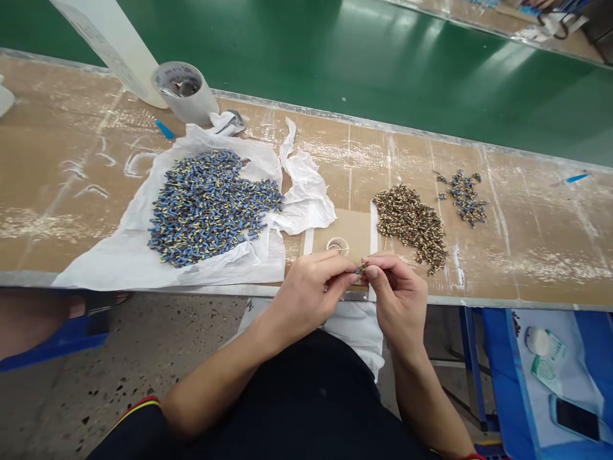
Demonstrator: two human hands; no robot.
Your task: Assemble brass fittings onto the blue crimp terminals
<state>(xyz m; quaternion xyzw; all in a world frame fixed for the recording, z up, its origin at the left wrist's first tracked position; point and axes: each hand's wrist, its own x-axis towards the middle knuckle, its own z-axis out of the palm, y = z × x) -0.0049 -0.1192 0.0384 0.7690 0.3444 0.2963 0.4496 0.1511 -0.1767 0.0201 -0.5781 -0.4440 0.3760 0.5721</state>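
My left hand point(320, 281) and my right hand point(396, 287) meet at the table's front edge, both with fingers pinched. A tiny part point(363, 269), blue at one end and dark brownish at the other, is held between their fingertips. Its exact shape is partly covered by the fingers. Just beyond my hands is a small round cup point(338, 245) on a piece of cardboard point(352, 227). A heap of small blue-and-yellow parts point(211, 204) lies to the left on white paper point(115, 259). On the right is a pile of small brown-and-cream parts point(412, 223).
Farther right lies a small cluster of blue-and-brown parts point(464, 197). A roll of clear tape point(184, 89), a tall white container point(117, 51) and crumpled paper point(309, 185) stand or lie toward the back. Beyond the table runs a green surface point(297, 57). A phone point(577, 418) rests lower right.
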